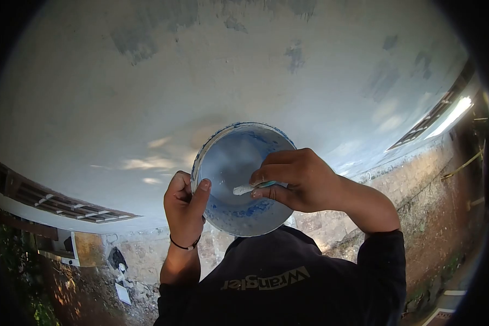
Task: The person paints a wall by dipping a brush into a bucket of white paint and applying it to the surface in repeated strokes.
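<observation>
My left hand (187,209) grips the rim of a round paint bucket (250,224), thumb over the edge on the inside and fingers around the outside. Blue smears and splashes cover the bucket's rim and inner wall, and pale bluish-white paint (231,163) shows inside. Over the bucket's opening, my right hand (296,179) pinches a small white-coated tool (243,189) with a bit of teal at its handle. Its pale tip points left above the paint; most of the handle is hidden by my fingers, and I cannot tell its exact kind.
A large whitish wall (163,81) with grey patches fills the view ahead. Barred windows (65,204) stand at left and right. Below the wall runs a rough stone base (424,190), with dirt ground (434,255) at right and a white sheet-like object (123,294) at lower left.
</observation>
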A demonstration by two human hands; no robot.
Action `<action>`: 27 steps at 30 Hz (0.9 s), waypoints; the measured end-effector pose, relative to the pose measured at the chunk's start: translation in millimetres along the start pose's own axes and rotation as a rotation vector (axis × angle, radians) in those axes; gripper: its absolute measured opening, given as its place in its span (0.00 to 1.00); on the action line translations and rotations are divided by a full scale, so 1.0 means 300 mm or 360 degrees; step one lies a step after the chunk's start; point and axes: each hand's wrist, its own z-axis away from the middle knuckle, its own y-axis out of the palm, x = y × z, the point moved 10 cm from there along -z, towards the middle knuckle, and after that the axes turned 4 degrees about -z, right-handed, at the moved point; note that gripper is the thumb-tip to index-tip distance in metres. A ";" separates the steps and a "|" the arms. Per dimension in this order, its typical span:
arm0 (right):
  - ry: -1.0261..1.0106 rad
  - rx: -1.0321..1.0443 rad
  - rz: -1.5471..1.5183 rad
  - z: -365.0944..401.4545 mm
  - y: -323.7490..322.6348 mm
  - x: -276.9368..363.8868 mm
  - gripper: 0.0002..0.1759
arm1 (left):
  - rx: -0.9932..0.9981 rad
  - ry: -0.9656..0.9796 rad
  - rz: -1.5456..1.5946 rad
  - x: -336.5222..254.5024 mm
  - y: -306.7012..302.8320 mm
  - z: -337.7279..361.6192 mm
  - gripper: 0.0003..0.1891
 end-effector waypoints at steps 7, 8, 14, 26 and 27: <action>-0.0019 0.0097 0.0011 -0.034 0.056 -0.013 0.11 | 0.0005 0.0024 -0.0077 0.009 -0.007 0.007 0.16; -0.0045 0.0113 0.0018 -0.038 0.066 -0.011 0.10 | 0.0013 0.0041 -0.0095 0.007 -0.005 0.006 0.16; -0.0047 0.0105 0.0051 -0.060 0.098 -0.002 0.09 | 0.0027 -0.0021 -0.0049 0.011 -0.028 0.011 0.15; 0.0864 -0.1035 -0.1080 0.082 -0.134 -0.260 0.13 | -0.0076 -0.0157 0.0094 0.050 -0.067 -0.014 0.18; 0.0970 -0.1065 -0.1208 0.103 -0.114 -0.288 0.14 | -0.0066 -0.0134 0.0098 0.059 -0.066 -0.020 0.18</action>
